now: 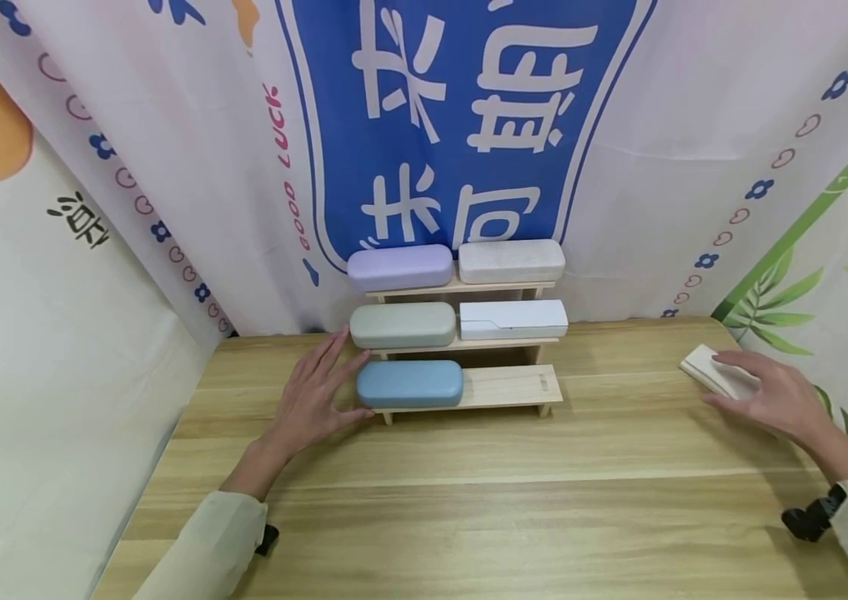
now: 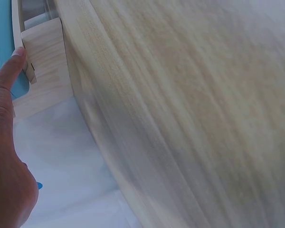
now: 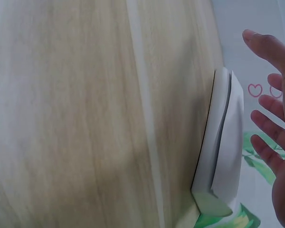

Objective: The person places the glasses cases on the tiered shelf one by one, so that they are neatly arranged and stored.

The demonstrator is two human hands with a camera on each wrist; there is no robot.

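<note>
A three-tier wooden stand (image 1: 502, 388) is at the table's middle back. My left hand (image 1: 311, 396) is at its left end, fingers spread; in the left wrist view the thumb (image 2: 9, 69) touches the lowest shelf's edge beside a blue glasses case (image 1: 410, 383). Above that case are a grey-green case (image 1: 403, 325) and a lilac case (image 1: 399, 267). At the table's right back lies a white case with a flap (image 3: 228, 137). My right hand (image 1: 780, 396) hovers over it with fingers apart; the right wrist view shows a gap between them.
On the stand's right side are a white case (image 1: 514, 319) on the middle shelf and a speckled off-white case (image 1: 511, 261) on top. A printed curtain (image 1: 619, 208) hangs behind the wooden table (image 1: 469, 517), and cloth also hangs at both sides.
</note>
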